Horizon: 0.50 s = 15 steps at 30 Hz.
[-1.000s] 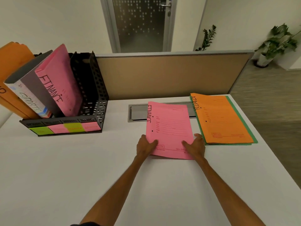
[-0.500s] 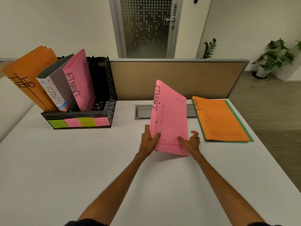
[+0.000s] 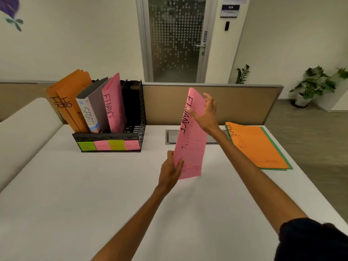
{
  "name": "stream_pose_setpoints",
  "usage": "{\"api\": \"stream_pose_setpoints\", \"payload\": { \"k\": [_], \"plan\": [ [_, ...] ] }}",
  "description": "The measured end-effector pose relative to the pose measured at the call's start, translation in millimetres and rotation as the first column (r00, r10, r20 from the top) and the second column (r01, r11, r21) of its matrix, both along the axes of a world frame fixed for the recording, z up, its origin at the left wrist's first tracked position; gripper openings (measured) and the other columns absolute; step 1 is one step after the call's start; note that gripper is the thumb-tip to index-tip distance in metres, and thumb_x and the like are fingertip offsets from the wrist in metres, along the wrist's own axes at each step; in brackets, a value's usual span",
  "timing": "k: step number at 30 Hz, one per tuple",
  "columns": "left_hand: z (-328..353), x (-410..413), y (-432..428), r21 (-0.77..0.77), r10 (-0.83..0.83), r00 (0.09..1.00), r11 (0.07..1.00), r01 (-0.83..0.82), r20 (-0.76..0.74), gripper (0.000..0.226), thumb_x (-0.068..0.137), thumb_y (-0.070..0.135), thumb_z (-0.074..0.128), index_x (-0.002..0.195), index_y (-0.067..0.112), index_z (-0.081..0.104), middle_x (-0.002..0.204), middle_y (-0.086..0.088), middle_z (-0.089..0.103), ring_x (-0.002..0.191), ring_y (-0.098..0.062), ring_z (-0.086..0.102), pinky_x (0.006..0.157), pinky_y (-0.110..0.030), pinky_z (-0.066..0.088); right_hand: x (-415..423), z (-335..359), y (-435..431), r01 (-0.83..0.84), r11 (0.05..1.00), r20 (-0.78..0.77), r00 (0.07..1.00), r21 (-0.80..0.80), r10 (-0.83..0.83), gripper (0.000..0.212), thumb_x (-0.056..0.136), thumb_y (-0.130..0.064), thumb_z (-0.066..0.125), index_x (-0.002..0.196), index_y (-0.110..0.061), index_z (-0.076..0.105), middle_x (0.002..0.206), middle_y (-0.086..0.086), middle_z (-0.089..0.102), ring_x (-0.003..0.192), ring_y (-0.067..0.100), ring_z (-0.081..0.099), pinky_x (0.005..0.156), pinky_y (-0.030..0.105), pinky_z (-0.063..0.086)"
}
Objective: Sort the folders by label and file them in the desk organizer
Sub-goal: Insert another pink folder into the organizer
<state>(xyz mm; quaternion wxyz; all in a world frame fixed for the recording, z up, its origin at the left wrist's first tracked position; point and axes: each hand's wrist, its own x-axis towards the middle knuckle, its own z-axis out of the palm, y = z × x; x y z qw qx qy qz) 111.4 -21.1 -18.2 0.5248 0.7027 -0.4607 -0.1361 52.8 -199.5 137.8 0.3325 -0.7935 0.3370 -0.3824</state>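
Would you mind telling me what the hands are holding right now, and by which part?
The pink FINANCE folder, held upright: the left hand pinches its lower left corner, and the right hand grips its upper right edge.

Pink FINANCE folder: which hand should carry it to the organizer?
Left, likely. The left hand grips the pink FINANCE folder low on the side facing the organizer; the right hand holds its top, farther away.

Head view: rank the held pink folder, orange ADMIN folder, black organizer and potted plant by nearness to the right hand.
1. Pink FINANCE folder: held by the right hand at its top.
2. Orange ADMIN folder: flat on the desk, just right.
3. Black organizer: left, across the desk.
4. Potted plant: far right, beyond the partition.
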Motion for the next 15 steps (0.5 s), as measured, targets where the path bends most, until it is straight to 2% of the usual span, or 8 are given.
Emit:
{"api": "stream_pose_setpoints", "payload": {
  "k": [2, 4, 7, 11, 15],
  "plan": [
    [0, 1, 9, 0.006, 0.02, 1.0, 1.0, -0.021, 0.023, 0.025, 0.098, 0.041, 0.048, 0.11, 0.023, 0.035, 0.115, 0.002, 0.062, 0.088, -0.015, 0.069, 0.066, -0.033, 0.062, 18, 27, 5, -0.02, 0.994, 0.005, 1.0, -0.111, 0.021, 0.083, 0.077, -0.063, 0.064, 0.141, -0.03, 0.024, 0.143, 0.005, 0.027, 0.126, 0.018, 0.035, 0.091, 0.037, 0.037],
    [2, 4, 19, -0.005, 0.038, 0.998, 0.999, -0.038, 0.043, 0.022, 0.098, 0.043, 0.045, 0.109, 0.027, 0.034, 0.116, 0.005, 0.061, 0.089, -0.015, 0.068, 0.067, -0.029, 0.062, 33, 46, 6, -0.044, 0.983, -0.03, 0.999, -0.18, 0.04, 0.067, 0.083, -0.056, 0.062, 0.137, -0.025, 0.036, 0.138, 0.005, 0.034, 0.124, 0.019, 0.04, 0.095, 0.037, 0.041],
    [4, 12, 32, -0.026, 0.077, 0.995, 0.997, -0.076, 0.059, 0.02, 0.099, 0.045, 0.042, 0.107, 0.029, 0.032, 0.116, 0.008, 0.059, 0.089, -0.017, 0.068, 0.062, -0.019, 0.059, 49, 59, 12, -0.042, 0.977, -0.13, 0.991, -0.21, 0.015, 0.04, 0.087, -0.048, 0.062, 0.115, -0.02, 0.054, 0.111, -0.003, 0.049, 0.103, 0.014, 0.051, 0.092, 0.039, 0.051],
    [2, 27, 49, -0.011, 0.165, 0.983, 0.986, -0.165, 0.076, 0.017, 0.1, 0.041, 0.042, 0.105, 0.027, 0.033, 0.118, 0.004, 0.061, 0.088, -0.019, 0.068, 0.053, -0.01, 0.052, 65, 63, 31, -0.082, 0.97, -0.145, 0.988, -0.229, 0.049, 0.04, 0.083, -0.048, 0.067, 0.109, -0.02, 0.054, 0.105, -0.004, 0.05, 0.097, 0.014, 0.05, 0.08, 0.029, 0.046],
    [-2, 42, 69, -0.016, 0.233, 0.97, 0.972, -0.232, 0.075, 0.016, 0.1, 0.042, 0.04, 0.102, 0.029, 0.031, 0.111, 0.008, 0.059, 0.08, -0.013, 0.064, 0.051, -0.005, 0.048, 84, 74, 49, -0.203, 0.955, -0.282, 0.949, -0.218, 0.137, 0.039, 0.081, -0.045, 0.071, 0.107, -0.02, 0.057, 0.102, -0.005, 0.054, 0.097, 0.015, 0.053, 0.078, 0.026, 0.045]
  ]
}}
